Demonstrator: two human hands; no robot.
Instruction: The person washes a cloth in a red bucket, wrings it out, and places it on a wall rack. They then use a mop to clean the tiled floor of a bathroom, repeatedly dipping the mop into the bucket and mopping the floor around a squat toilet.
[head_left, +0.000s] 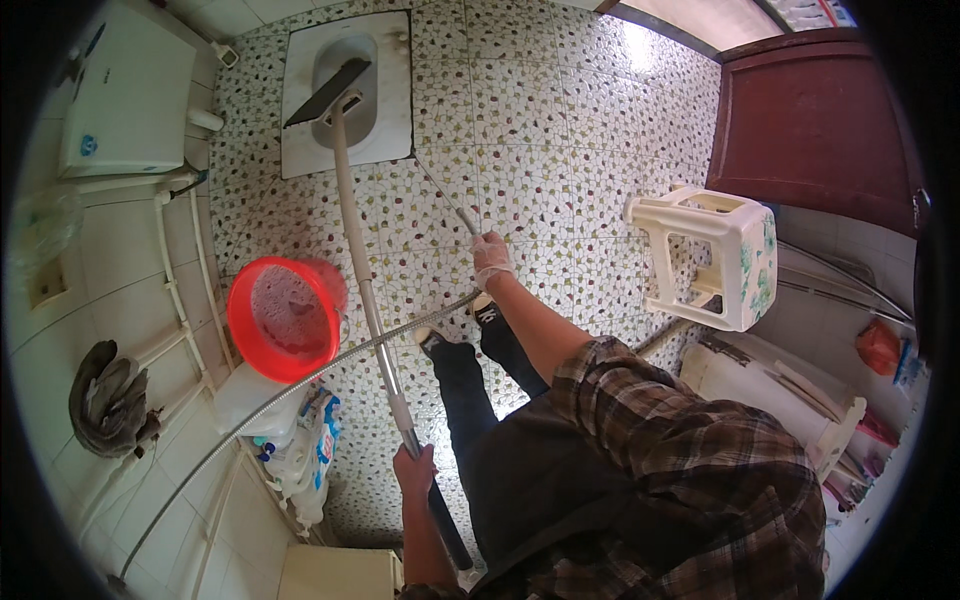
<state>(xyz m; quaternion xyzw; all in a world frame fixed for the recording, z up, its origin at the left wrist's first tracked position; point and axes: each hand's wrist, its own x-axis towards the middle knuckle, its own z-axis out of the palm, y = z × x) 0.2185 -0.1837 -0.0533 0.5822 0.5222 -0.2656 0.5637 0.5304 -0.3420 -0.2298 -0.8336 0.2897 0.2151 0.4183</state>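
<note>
My left hand (415, 470) is wrapped around the lower part of a long telescopic pole (352, 225). At the pole's far end, a flat dark floor-squeegee or mop head (328, 91) lies tilted across a white squat toilet (300, 154). In a clear plastic glove, my right hand (492, 260) grips a slim metal spray nozzle (466, 220). From that hand a flexible metal hose (300, 382) curves down to the lower left, crossing the pole. A thin line, seemingly water, runs from the nozzle towards the toilet's near right corner.
Left of the pole stands a red bucket (240, 322) of foamy liquid, with plastic bottles (307, 450) nearby. A cistern (135, 97), pipes (169, 255) and a grey cloth (112, 401) line the left wall. On the right are a plastic stool (731, 259) and a dark red door (810, 135).
</note>
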